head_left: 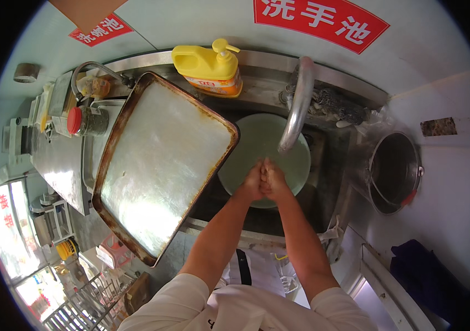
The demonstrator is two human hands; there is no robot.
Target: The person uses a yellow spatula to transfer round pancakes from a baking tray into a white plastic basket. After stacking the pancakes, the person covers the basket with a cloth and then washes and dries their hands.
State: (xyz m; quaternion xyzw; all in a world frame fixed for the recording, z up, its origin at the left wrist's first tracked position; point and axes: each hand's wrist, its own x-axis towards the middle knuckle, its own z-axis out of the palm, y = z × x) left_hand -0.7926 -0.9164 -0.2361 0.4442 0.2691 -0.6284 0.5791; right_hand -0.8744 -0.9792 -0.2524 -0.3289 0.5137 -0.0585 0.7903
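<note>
My left hand [253, 181] and my right hand [273, 178] are pressed together over a round, pale green basin [243, 140] in a dark sink. Their fingers are slightly blurred, and whether anything lies between them cannot be told. A curved metal faucet [297, 111] arches over the basin, its end just beyond my fingertips. Left of the basin, a large metal baking tray [164, 153] with browned, worn edges lies tilted, its corner overlapping the basin's rim. Behind the sink stands a yellow pump bottle [210, 72] with an orange label.
A metal bucket [396, 173] with a red grip on its handle is at the right. Behind the sink's right part lies a dark mesh scrubber [336, 105]. A jar with a red lid [90, 121] and a second faucet [94, 65] are beyond the tray at the left.
</note>
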